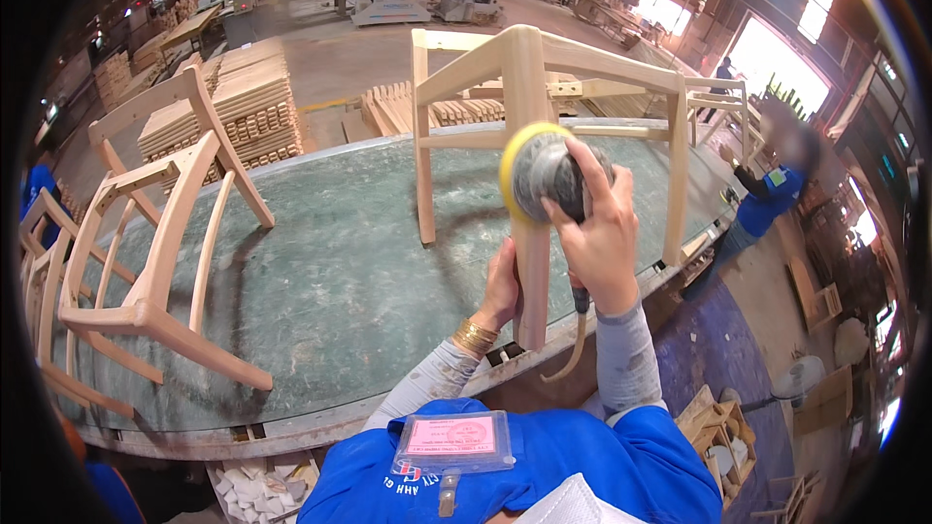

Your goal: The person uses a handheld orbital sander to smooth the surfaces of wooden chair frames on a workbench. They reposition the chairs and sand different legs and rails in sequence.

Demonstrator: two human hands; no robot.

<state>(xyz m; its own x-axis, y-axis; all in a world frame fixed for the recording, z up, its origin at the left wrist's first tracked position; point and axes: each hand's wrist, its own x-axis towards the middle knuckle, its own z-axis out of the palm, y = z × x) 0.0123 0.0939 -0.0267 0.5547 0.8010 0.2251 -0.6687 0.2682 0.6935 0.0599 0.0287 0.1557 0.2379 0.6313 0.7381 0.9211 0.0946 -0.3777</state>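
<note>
Pale, bare wood makes up the chair frame (525, 78) standing at the middle of a long table (349, 320) with a worn green top; its nearest leg comes down by the table's near edge. Two bare hands, belonging to a person in a blue shirt with grey sleeves, work on that leg.

The right hand (604, 238) is curled firmly around the dark, dusty body of a round sander (546, 180), thumb and forefinger spread over it. The tool's yellow-edged disc appears to rest against the upper part of the leg. A thin tan hose (580, 342) hangs from the sander toward the table's near edge. Lower on the same leg, the left hand (500, 289) has a narrow hold on the wood, its fingers partly hidden behind; gold-coloured bangles (476, 336) circle that wrist.

Toward the table's left end, a second chair frame (150, 315) lies tipped over. Stacked wooden parts (223, 102) stand beyond the table's far edge. Past its right end is a co-worker (777, 192) in blue. Below its near edge, at left, sits a pile of white pieces (257, 490).
</note>
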